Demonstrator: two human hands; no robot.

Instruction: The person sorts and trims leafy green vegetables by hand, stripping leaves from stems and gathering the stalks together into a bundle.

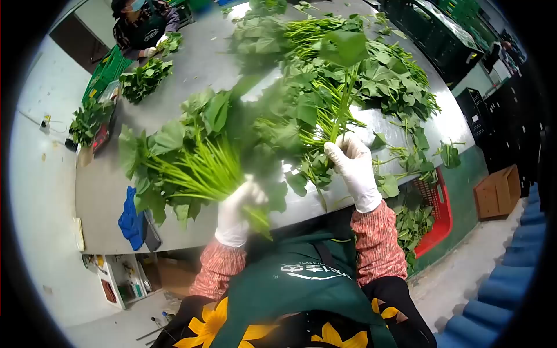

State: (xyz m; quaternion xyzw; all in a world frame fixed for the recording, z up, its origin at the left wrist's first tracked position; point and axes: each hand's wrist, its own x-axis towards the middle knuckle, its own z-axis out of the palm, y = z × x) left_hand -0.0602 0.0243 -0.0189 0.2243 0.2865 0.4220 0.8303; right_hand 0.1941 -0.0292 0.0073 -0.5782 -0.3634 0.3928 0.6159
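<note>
My left hand (235,211), in a white glove, is closed round a thick bunch of leafy green stems (203,168); the leaves point up and left, and the cut ends stick out below the fist. My right hand (353,165), gloved too, pinches a leafy stem (346,98) between thumb and fingers, its broad leaf standing up. Behind it lies a big heap of the same leafy stems (400,81) on the metal table. Loose sprigs (415,151) are scattered to the right of that hand. A smeared patch in the middle of the view hides some leaves.
The metal table (98,197) curves round in front of me. A blue cloth (131,220) lies at its left edge. Below the right edge a red basket (442,214) holds leaves. A co-worker (145,29) handles greens at the far left. A cardboard box (498,192) sits at right.
</note>
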